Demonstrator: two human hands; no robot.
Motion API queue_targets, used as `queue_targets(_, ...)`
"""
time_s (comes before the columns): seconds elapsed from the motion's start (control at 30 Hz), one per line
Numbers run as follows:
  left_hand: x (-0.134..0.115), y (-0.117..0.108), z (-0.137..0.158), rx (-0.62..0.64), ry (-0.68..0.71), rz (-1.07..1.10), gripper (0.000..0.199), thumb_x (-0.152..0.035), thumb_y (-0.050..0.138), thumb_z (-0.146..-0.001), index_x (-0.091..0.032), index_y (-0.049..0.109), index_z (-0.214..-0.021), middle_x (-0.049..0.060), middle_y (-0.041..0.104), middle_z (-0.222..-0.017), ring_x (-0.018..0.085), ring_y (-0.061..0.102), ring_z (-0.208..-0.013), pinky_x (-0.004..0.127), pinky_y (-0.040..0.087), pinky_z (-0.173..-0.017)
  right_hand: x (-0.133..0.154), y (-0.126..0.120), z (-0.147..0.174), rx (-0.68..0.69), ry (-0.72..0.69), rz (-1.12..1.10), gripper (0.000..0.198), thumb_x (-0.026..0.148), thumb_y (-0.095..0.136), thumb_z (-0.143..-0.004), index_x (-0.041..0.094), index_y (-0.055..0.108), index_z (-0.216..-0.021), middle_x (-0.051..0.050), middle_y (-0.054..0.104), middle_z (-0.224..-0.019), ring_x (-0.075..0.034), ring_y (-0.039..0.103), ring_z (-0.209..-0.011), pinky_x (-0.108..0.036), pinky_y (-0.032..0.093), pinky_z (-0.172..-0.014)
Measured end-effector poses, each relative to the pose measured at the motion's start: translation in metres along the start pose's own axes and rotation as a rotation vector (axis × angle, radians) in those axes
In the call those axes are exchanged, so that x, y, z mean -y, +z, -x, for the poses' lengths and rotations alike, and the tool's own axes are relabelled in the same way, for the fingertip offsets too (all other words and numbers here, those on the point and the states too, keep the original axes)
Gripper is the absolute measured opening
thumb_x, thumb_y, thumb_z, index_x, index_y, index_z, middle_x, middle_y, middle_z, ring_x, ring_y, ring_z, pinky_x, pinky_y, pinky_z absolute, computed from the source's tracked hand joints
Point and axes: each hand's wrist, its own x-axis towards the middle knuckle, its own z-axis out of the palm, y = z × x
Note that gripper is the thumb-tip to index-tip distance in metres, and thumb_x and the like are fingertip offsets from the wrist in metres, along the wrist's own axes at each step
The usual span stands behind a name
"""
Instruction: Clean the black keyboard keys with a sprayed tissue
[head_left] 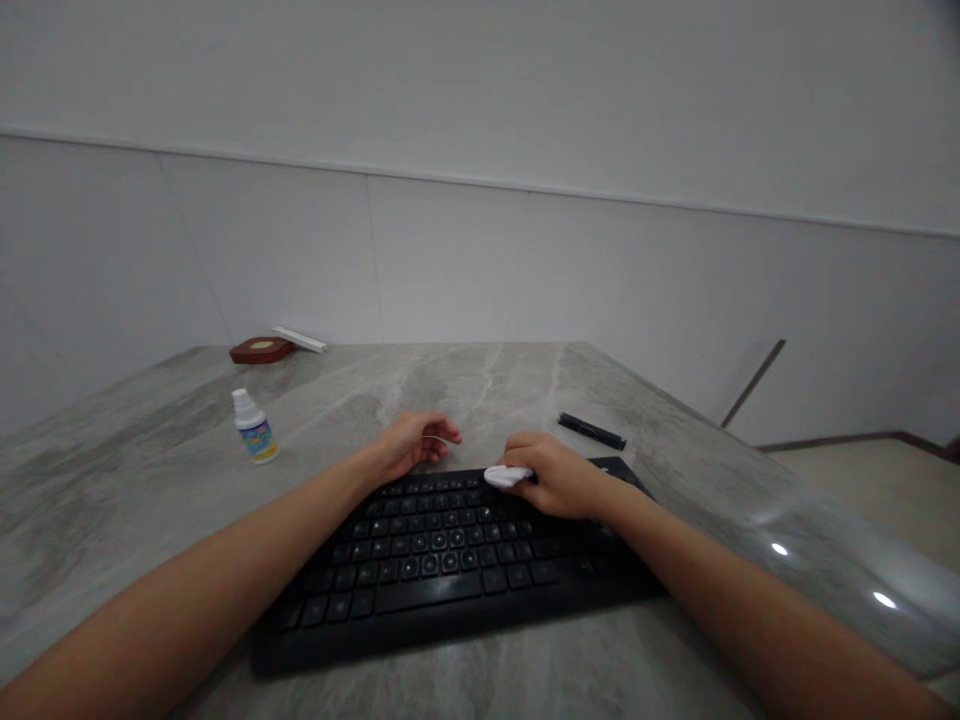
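A white folded cloth-like wipe (504, 477) is pinched btw thumb & fingers of R hand (551, 475), over the far rows of the black rectangular plastic keyboard (427, 595), which is spread below that hand & to its L. L hand (412, 445) is held loosely curled by the kbd's far edge, nothing seen gripped; contact can't be told. Wiping is apparently in hand; wipe pressed flat & kbd steadied prob. called for next.
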Motion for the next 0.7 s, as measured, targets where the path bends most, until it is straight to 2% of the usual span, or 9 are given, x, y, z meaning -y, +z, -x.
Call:
queue_targets(0.1, 0.001, 0.005, 0.004, 0.043, 0.069, -0.155, 0.024, -0.034, 0.06, -0.079, -0.014, 0.065, -0.066, 0.006, 0.068, -0.066, 0.014, 0.056, -0.052, 0.023, 0.04, -0.049, -0.002, -0.01, 0.003, 0.045, 0.003, -0.019, 0.016, 0.006, 0.057, -0.08, 0.017, 0.068, -0.079, -0.004, 0.063, -0.081, -0.016, 0.056, -0.076, -0.028, 0.041, -0.074)
queue_targets(0.2, -0.002, 0.012, 0.012, 0.119, 0.192, -0.346, 0.015, -0.027, 0.064, -0.074, -0.017, 0.069, -0.064, 0.001, 0.065, -0.06, 0.015, 0.055, -0.057, 0.023, 0.041, -0.055, -0.006, -0.023, 0.009, 0.08, 0.04, -0.04, 0.012, 0.01, 0.059, -0.081, 0.017, 0.067, -0.077, -0.003, 0.063, -0.079, -0.016, 0.057, -0.074, -0.028, 0.041, -0.072)
queue_targets(0.33, -0.009, 0.019, 0.022, 0.188, 0.398, -0.549, 0.011, -0.023, 0.064, -0.076, -0.019, 0.07, -0.067, 0.001, 0.067, -0.071, 0.018, 0.058, -0.072, 0.028, 0.045, -0.073, -0.018, -0.037, 0.018, 0.141, 0.107, -0.048, 0.009, 0.014, 0.062, -0.079, 0.016, 0.065, -0.071, -0.002, 0.063, -0.075, -0.015, 0.057, -0.07, -0.027, 0.04, -0.069)
queue_targets(0.43, -0.01, 0.021, 0.024, 0.219, 0.496, -0.663, 0.017, -0.022, 0.059, -0.081, -0.018, 0.07, -0.069, 0.004, 0.066, -0.076, 0.019, 0.059, -0.075, 0.03, 0.044, -0.075, -0.028, -0.038, 0.022, 0.149, 0.165, -0.012, 0.01, 0.014, 0.063, -0.076, 0.017, 0.063, -0.067, -0.001, 0.063, -0.072, -0.015, 0.055, -0.065, -0.027, 0.039, -0.065)
queue_targets(0.6, -0.006, 0.019, 0.022, 0.246, 0.548, -0.796, 0.023, -0.021, 0.052, -0.087, -0.016, 0.07, -0.073, 0.005, 0.067, -0.076, 0.019, 0.06, -0.073, 0.029, 0.044, -0.072, -0.033, -0.027, 0.02, 0.012, 0.167, 0.043, 0.005, 0.015, 0.06, -0.079, 0.016, 0.064, -0.075, -0.005, 0.066, -0.077, -0.018, 0.058, -0.073, -0.029, 0.042, -0.071)
queue_targets(0.7, -0.004, 0.018, 0.022, 0.266, 0.537, -0.851, 0.026, -0.021, 0.05, -0.089, -0.016, 0.071, -0.075, 0.004, 0.068, -0.073, 0.017, 0.06, -0.067, 0.027, 0.043, -0.067, -0.03, -0.026, 0.019, 0.046, 0.131, 0.027, 0.007, 0.013, 0.059, -0.078, 0.016, 0.064, -0.075, -0.005, 0.067, -0.078, -0.017, 0.059, -0.072, -0.028, 0.042, -0.071)
